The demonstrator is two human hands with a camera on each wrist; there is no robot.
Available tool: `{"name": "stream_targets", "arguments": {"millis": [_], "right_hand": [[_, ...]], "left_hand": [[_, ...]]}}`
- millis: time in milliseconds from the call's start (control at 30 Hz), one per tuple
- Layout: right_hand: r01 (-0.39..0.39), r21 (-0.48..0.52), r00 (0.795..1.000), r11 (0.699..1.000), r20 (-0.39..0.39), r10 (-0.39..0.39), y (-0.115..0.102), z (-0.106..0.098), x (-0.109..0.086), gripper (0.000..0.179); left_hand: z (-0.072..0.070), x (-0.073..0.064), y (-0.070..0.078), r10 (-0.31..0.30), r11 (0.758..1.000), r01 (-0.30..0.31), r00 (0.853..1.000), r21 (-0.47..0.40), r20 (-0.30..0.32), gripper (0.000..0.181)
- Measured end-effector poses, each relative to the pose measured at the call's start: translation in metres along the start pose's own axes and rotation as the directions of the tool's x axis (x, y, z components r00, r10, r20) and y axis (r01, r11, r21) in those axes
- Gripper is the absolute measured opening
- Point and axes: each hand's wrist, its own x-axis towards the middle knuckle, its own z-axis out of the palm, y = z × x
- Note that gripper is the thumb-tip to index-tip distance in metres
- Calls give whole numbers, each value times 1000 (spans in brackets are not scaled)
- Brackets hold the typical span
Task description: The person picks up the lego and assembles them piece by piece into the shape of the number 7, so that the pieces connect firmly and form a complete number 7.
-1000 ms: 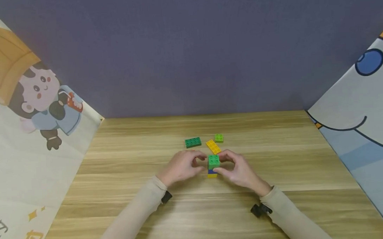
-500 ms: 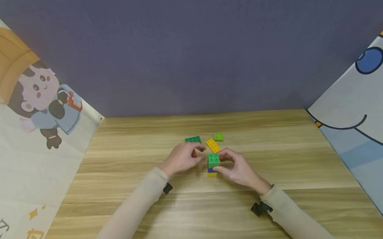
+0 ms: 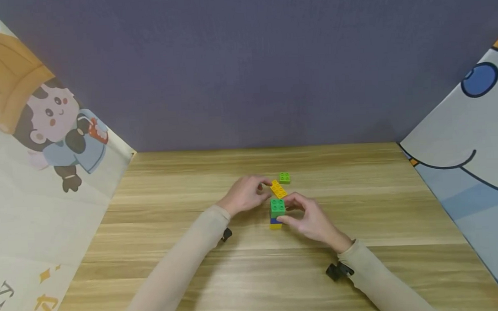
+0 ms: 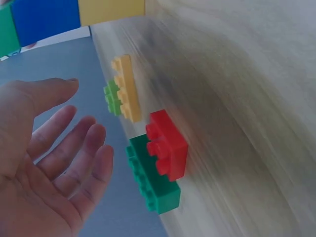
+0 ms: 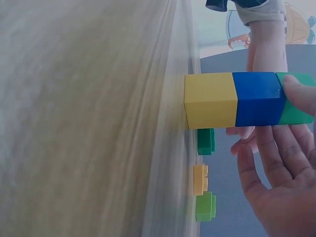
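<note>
A stack of toy building blocks stands upright on the table: a yellow block at the bottom, a blue block in the middle, a green block on top. My right hand pinches the green block, thumb in front and a finger behind. My left hand holds nothing; its fingers are loosely bent, and the fingertips are at the near-left end of a thin yellow-orange block; contact is unclear. In the left wrist view, a red block and a dark green block are close together; the left hand hides them in the head view.
A small lime-green block lies behind the thin yellow-orange one. The wooden table meets a grey-blue back panel. Printed panels border both sides.
My left hand has moved away from the stack, forward and right, and now covers the dark green block. My right hand has stayed at the stack.
</note>
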Motion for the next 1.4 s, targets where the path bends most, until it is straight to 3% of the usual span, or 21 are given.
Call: {"name": "stream_targets", "arguments": {"millis": [433, 767, 1000, 1400], "right_hand": [[11, 10, 1000, 1000, -22, -11, 4, 3, 0, 35], [16, 42, 1000, 999, -19, -15, 0, 3, -1, 34], [21, 44, 1000, 999, -10, -21, 2, 4, 1, 33], [10, 29, 1000, 1000, -20, -9, 4, 3, -1, 31]], "left_hand": [[16, 25, -4, -18, 999, 17, 1000, 33, 15, 37], [22, 30, -5, 6, 999, -8, 999, 52, 42, 41], [24, 35, -2, 38, 991, -47, 997, 125, 72, 38], [28, 37, -1, 28, 978, -47, 995, 201, 98, 39]]}}
